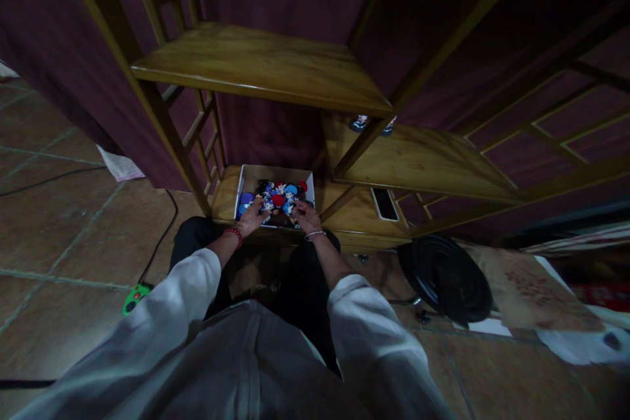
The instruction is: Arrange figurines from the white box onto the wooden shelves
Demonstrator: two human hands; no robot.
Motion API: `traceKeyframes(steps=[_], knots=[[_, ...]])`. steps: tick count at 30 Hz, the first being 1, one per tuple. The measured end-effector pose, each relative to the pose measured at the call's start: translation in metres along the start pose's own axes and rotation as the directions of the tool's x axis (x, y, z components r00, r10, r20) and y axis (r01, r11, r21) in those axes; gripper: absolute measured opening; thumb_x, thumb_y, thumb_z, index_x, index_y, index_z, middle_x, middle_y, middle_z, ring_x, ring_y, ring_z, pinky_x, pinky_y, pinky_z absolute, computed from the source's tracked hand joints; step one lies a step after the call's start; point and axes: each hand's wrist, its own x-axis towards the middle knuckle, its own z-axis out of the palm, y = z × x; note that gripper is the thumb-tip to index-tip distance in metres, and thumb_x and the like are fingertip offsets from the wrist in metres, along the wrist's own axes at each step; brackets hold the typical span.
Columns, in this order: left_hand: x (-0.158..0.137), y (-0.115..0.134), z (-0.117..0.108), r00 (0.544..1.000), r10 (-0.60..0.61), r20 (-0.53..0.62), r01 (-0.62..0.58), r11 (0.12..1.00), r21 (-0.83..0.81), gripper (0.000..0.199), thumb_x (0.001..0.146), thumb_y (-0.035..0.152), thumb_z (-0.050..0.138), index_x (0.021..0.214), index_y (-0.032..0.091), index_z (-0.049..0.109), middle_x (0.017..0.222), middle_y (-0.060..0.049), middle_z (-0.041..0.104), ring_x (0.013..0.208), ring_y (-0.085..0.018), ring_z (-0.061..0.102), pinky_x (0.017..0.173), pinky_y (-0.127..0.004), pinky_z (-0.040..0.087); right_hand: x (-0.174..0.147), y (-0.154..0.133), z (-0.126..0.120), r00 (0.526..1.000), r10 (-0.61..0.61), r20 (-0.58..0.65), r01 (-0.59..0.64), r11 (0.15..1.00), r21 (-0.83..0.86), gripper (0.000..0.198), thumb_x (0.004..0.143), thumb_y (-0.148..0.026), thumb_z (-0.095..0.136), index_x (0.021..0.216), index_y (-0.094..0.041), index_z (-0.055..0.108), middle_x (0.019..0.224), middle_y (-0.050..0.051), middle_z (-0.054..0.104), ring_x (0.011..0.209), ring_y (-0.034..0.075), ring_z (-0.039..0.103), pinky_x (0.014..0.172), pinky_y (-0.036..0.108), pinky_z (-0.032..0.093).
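Observation:
A white-rimmed open box [239,191] on the low wooden shelf holds several small toy figurines [278,200] in blue, red, white and dark colours. My left hand [252,216], with a red bead bracelet at the wrist, reaches over the front left of the box, its fingers closed about a small figurine. From the front right comes my right hand [308,216], a silvery bangle on its wrist, with bent fingers on another figurine. Dim light and the small size leave the fingertips partly unclear.
A higher wooden shelf [266,69] overhangs the box. On the middle shelf [423,161], figurines stand partly behind a post. A phone-like dark slab [384,204] lies right. A black coil [445,279] and a green controller-like object [135,298] are on the floor.

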Motion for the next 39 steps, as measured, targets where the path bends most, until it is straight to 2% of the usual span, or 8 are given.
traceKeyframes(steps=[6, 11, 15, 21, 25, 31, 39], knots=[[0.003, -0.006, 0.000, 0.999, 0.034, 0.021, -0.036, 0.994, 0.105, 0.032, 0.073, 0.022, 0.055, 0.104, 0.017, 0.047, 0.107, -0.009, 0.060, 0.105, -0.020, 0.055, 0.088, -0.033, 0.044, 0.004, 0.004, 0.012, 0.999, 0.037, 0.000, -0.037, 0.996, 0.077, 0.036, 0.061, -0.025, 0.066, 0.095, -0.014, 0.064, 0.082, 0.005, 0.067, 0.076, 0.018, 0.063, 0.075, 0.035, 0.052], [0.004, -0.009, 0.000, 0.998, 0.053, 0.025, -0.056, 0.988, 0.143, 0.034, 0.073, 0.022, 0.055, 0.106, 0.018, 0.048, 0.105, -0.007, 0.060, 0.106, -0.021, 0.054, 0.088, -0.036, 0.045, 0.003, -0.007, 0.018, 0.999, 0.039, 0.005, -0.039, 0.999, -0.014, 0.030, 0.066, -0.023, 0.065, 0.095, -0.017, 0.063, 0.093, 0.005, 0.068, 0.088, 0.016, 0.063, 0.086, 0.032, 0.049], [0.004, -0.009, 0.000, 0.999, 0.041, 0.029, -0.044, 0.991, 0.124, 0.035, 0.073, 0.021, 0.055, 0.107, 0.018, 0.047, 0.107, -0.007, 0.059, 0.107, -0.020, 0.054, 0.090, -0.036, 0.044, 0.000, -0.013, 0.018, 0.997, 0.073, 0.031, -0.070, 0.994, -0.088, 0.030, 0.071, -0.022, 0.062, 0.100, -0.016, 0.062, 0.100, 0.006, 0.068, 0.092, 0.014, 0.063, 0.084, 0.027, 0.050], [0.005, -0.009, -0.001, 0.998, 0.055, 0.012, -0.057, 0.992, 0.110, 0.034, 0.070, 0.021, 0.058, 0.104, 0.019, 0.051, 0.106, -0.006, 0.060, 0.105, -0.020, 0.054, 0.089, -0.034, 0.044, -0.002, -0.018, 0.014, 0.988, 0.128, 0.083, -0.118, 0.985, -0.125, 0.026, 0.075, -0.024, 0.057, 0.098, -0.017, 0.064, 0.095, 0.003, 0.069, 0.088, 0.015, 0.065, 0.077, 0.026, 0.053], [0.007, -0.014, 0.000, 0.997, 0.079, 0.027, -0.081, 0.989, 0.125, 0.034, 0.070, 0.024, 0.058, 0.104, 0.018, 0.052, 0.105, -0.007, 0.061, 0.103, -0.020, 0.055, 0.088, -0.034, 0.045, -0.003, -0.022, 0.006, 0.990, 0.085, 0.112, -0.059, 0.974, -0.217, 0.024, 0.074, -0.019, 0.055, 0.095, -0.020, 0.066, 0.096, 0.001, 0.069, 0.091, 0.014, 0.063, 0.084, 0.026, 0.050], [0.013, -0.022, 0.003, 0.994, 0.104, 0.034, -0.108, 0.983, 0.151, 0.032, 0.069, 0.023, 0.059, 0.101, 0.018, 0.053, 0.101, -0.004, 0.062, 0.100, -0.019, 0.057, 0.089, -0.035, 0.044, -0.005, -0.017, 0.000, 0.981, 0.020, 0.192, 0.039, 0.954, -0.299, 0.034, 0.075, -0.010, 0.049, 0.103, -0.023, 0.064, 0.100, -0.001, 0.068, 0.094, 0.011, 0.062, 0.090, 0.026, 0.047], [0.009, -0.017, 0.001, 0.997, 0.071, 0.035, -0.075, 0.990, 0.124, 0.032, 0.068, 0.022, 0.060, 0.099, 0.021, 0.053, 0.100, -0.004, 0.062, 0.101, -0.019, 0.057, 0.088, -0.033, 0.045, -0.004, -0.021, -0.007, 0.986, 0.025, 0.164, 0.063, 0.856, -0.513, 0.028, 0.077, -0.011, 0.049, 0.095, -0.021, 0.067, 0.097, 0.000, 0.068, 0.094, 0.013, 0.062, 0.090, 0.026, 0.046]])
